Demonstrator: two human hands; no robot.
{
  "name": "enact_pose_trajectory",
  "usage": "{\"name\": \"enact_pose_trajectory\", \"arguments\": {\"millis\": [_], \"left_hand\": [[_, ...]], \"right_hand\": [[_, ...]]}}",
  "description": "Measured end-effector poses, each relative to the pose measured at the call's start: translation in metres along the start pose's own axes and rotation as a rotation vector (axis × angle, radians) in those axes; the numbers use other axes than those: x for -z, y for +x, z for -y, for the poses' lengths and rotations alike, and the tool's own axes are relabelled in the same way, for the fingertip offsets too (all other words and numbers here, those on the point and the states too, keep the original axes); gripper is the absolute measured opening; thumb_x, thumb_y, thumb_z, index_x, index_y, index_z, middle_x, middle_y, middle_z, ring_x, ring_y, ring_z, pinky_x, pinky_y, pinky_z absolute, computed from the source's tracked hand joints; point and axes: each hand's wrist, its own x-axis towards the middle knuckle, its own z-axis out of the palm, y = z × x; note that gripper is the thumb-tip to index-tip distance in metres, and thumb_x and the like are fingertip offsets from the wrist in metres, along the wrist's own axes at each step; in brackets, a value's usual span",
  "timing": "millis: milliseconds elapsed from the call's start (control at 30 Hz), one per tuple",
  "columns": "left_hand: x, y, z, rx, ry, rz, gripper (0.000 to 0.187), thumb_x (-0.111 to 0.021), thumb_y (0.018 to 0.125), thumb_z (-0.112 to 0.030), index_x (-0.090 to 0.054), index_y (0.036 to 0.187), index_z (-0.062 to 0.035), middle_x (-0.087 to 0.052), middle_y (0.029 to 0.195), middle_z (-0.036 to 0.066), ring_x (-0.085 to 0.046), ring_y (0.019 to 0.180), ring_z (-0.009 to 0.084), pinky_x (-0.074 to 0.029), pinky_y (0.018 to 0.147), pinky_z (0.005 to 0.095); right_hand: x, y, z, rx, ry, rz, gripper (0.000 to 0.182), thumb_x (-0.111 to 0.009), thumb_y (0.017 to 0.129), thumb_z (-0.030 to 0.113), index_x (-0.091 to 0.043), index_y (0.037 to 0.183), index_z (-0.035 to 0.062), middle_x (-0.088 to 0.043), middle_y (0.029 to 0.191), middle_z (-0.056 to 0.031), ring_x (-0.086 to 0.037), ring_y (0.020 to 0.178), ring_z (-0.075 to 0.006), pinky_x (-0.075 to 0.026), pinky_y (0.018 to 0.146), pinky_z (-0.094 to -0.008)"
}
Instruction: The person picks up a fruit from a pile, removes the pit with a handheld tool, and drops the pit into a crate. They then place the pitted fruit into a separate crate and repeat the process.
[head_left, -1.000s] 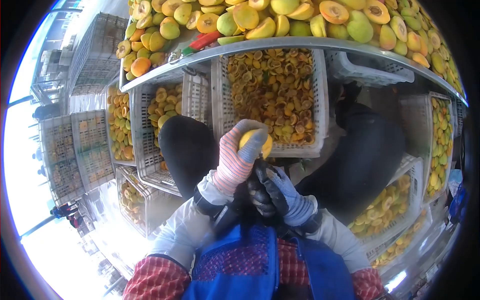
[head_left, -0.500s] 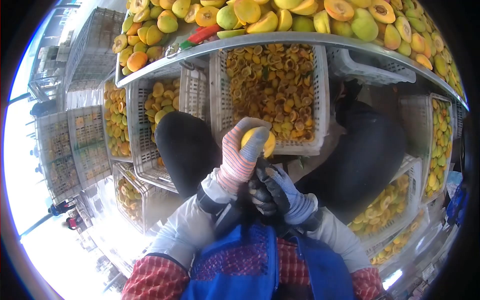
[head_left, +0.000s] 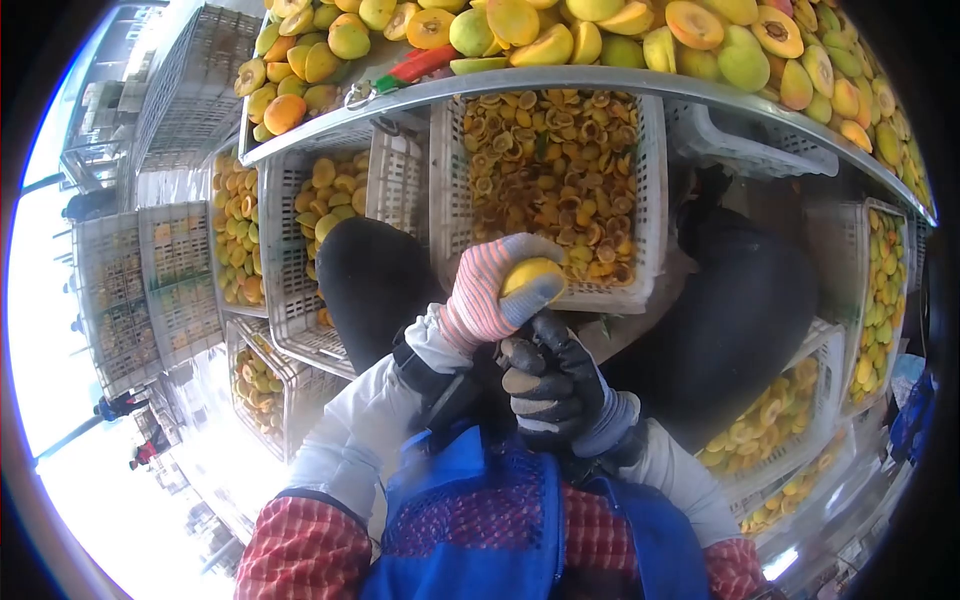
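My left hand (head_left: 498,292), in a striped pink and grey glove, is wrapped round a yellow fruit (head_left: 534,274) near the middle of the view. Just below and to the right is my right hand (head_left: 557,387), in a grey and black glove, its fingers curled closed. Whatever those fingers hold, if anything, is hidden. Beyond both hands lies a white crate (head_left: 650,190) filled with brownish-yellow fruit pieces.
A metal-edged table (head_left: 600,76) across the top bears many fruits and a red and green tool (head_left: 408,72). Fruit-filled crates stand left (head_left: 285,250) and right (head_left: 835,375). My legs flank the middle crate.
My left hand has shifted slightly right with the fruit, its fingers now further round it. The right hand has turned, showing more of its curled fingers. The whole view has shifted slightly.
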Motion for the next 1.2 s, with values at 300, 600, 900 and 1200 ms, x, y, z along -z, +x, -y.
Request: {"name": "enact_pose_trajectory", "arguments": {"millis": [300,600,900,1200], "left_hand": [[-0.013,-0.012,0.012,0.628,-0.690,0.090,0.036,-0.053,0.092,-0.033,-0.062,0.093,0.0013,-0.062,0.080,0.005,-0.059,0.072,0.0122,-0.046,0.065,0.0253],[-0.010,-0.020,0.011,0.484,-0.660,0.020,0.049,-0.058,0.087,-0.046,-0.060,0.101,0.0010,-0.063,0.080,0.007,-0.059,0.074,0.0126,-0.048,0.068,0.0257],[-0.028,-0.015,-0.006,0.522,-1.051,-0.064,0.052,-0.061,0.083,-0.050,-0.061,0.098,-0.0003,-0.062,0.078,0.007,-0.060,0.072,0.0149,-0.049,0.067,0.0268],[-0.023,-0.015,-0.033,0.785,-1.306,-0.447,0.040,-0.060,0.086,-0.044,-0.060,0.093,-0.0050,-0.063,0.085,0.009,-0.064,0.080,0.0241,-0.054,0.075,0.0338]], "right_hand": [[-0.002,-0.007,0.005,0.031,-0.293,-0.354,0.044,-0.037,0.097,0.051,-0.049,0.090,0.0088,-0.033,0.053,0.0032,-0.028,0.036,-0.0043,-0.025,0.030,-0.0202],[0.004,0.004,0.001,-0.066,0.030,0.017,0.045,-0.035,0.097,0.050,-0.050,0.090,0.0087,-0.032,0.052,0.0026,-0.027,0.034,-0.0047,-0.022,0.027,-0.0206],[0.007,0.004,-0.002,-0.001,-0.011,0.154,0.043,-0.038,0.097,0.049,-0.047,0.089,0.0079,-0.040,0.055,0.0001,-0.037,0.037,-0.0085,-0.035,0.033,-0.0260],[0.008,-0.011,0.009,0.238,-0.186,0.099,0.044,-0.041,0.096,0.047,-0.051,0.093,0.0051,-0.038,0.059,0.0004,-0.034,0.039,-0.0061,-0.032,0.031,-0.0218]]}}
